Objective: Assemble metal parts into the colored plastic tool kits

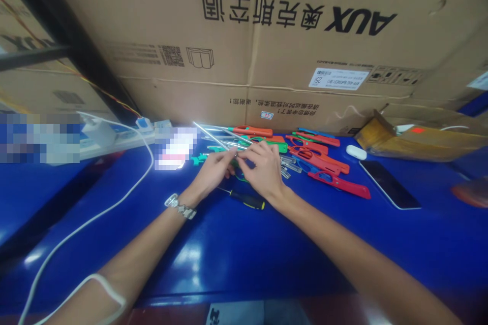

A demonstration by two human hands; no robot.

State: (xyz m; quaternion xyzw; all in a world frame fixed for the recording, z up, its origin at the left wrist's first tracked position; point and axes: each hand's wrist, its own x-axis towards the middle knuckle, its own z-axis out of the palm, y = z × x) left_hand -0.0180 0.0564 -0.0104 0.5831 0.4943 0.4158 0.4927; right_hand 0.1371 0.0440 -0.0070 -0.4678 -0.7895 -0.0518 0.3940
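Note:
My left hand [213,170], with a metal watch at the wrist, and my right hand [263,167] meet over the middle of the blue table. Their fingers are pinched together on a stick lighter; its thin metal tube [211,136] points up and left, and a green part [242,177] shows below the fingers. What lies between the fingertips is mostly hidden. Under the hands rests a black and yellow screwdriver [247,199]. Orange and red lighter casings [339,184], green ones and small clear plastic pieces [290,163] lie just behind and to the right.
A dark-screened phone [389,185], a white earbud case [356,152] and an open cardboard box [404,137] are at the right. Left stand a power strip [125,137] and a trailing white cable [102,218]. A large carton [247,61] walls the table's back.

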